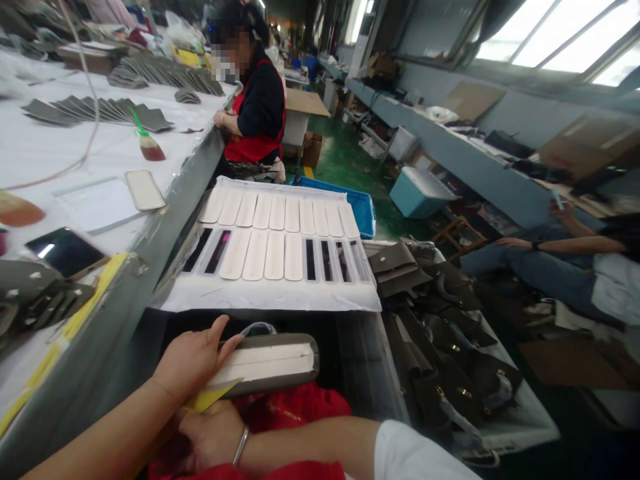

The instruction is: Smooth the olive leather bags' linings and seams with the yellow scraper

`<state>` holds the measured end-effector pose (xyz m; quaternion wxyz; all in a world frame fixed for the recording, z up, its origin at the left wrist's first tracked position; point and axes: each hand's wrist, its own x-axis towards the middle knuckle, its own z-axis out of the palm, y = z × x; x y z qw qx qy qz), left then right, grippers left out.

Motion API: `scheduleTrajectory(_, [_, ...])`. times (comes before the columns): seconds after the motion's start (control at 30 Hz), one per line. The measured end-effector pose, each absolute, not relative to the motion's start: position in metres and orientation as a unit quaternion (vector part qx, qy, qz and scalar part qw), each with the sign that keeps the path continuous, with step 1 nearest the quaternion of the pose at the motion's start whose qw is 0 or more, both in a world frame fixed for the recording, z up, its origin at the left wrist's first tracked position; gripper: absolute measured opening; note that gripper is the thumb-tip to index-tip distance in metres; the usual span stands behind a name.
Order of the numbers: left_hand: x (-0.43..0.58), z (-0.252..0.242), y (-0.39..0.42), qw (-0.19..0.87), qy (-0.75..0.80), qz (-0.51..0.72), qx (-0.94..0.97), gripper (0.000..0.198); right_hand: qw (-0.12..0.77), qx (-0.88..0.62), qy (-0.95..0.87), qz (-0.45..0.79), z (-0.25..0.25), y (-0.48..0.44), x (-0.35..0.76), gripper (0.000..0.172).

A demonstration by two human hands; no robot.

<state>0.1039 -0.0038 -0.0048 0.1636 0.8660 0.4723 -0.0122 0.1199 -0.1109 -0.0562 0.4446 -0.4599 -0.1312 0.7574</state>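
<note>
My left hand (pixel 193 360) grips the left end of a long grey-and-cream padded strip (pixel 270 363), thumb on top and fingers curled round it. Under this hand a small yellow scraper-like piece (pixel 210 397) pokes out. My right hand (pixel 210 437), with a metal bangle on the wrist, lies lower over red cloth (pixel 295 407), its fingers tucked below my left wrist and hidden. Just beyond lies a white sheet (pixel 270 297) carrying two rows of cream strips (pixel 280 213), with some slots showing dark.
A long white worktable (pixel 75 160) runs along the left with grey cut pieces, a brush, a phone and a tablet. A person in a red apron stands ahead. Dark handbags (pixel 450 353) fill a bin on my right; another person sits farther right beside blue crates.
</note>
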Motion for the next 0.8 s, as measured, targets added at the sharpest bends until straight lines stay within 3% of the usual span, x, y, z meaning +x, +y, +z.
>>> scheduleTrajectory(0.1, [0.096,0.003,-0.005,0.423,0.509,0.126,0.739,0.069,0.44,-0.439,-0.065,0.781,-0.034,-0.123,0.124,0.055])
scheduleTrajectory(0.17, [0.079,0.009,0.001,0.498,0.51,0.189,0.676,0.066,0.388,-0.453,-0.069,0.799,-0.018,-0.134,0.132,0.059])
scheduleTrajectory(0.23, [0.052,0.014,0.006,0.52,0.521,0.231,0.636,0.066,0.388,-0.467,-0.127,0.784,-0.005,-0.145,0.146,0.057])
scheduleTrajectory(0.3, [0.022,0.014,0.002,0.542,0.534,0.259,0.595,0.068,0.447,-0.472,-0.193,0.735,0.005,-0.156,0.166,0.049])
scheduleTrajectory(0.5, [-0.019,-0.019,-0.047,0.693,0.478,0.308,0.443,0.051,0.571,-0.536,-0.158,0.601,0.022,-0.174,0.226,0.036])
scheduleTrajectory(0.63, [-0.002,-0.024,-0.063,0.747,0.441,0.335,0.367,0.047,0.546,-0.564,-0.174,0.595,0.029,-0.162,0.234,0.035])
scheduleTrajectory(0.8, [0.009,-0.016,-0.052,0.74,0.439,0.324,0.393,0.047,0.487,-0.565,-0.243,0.62,0.028,-0.145,0.214,0.037])
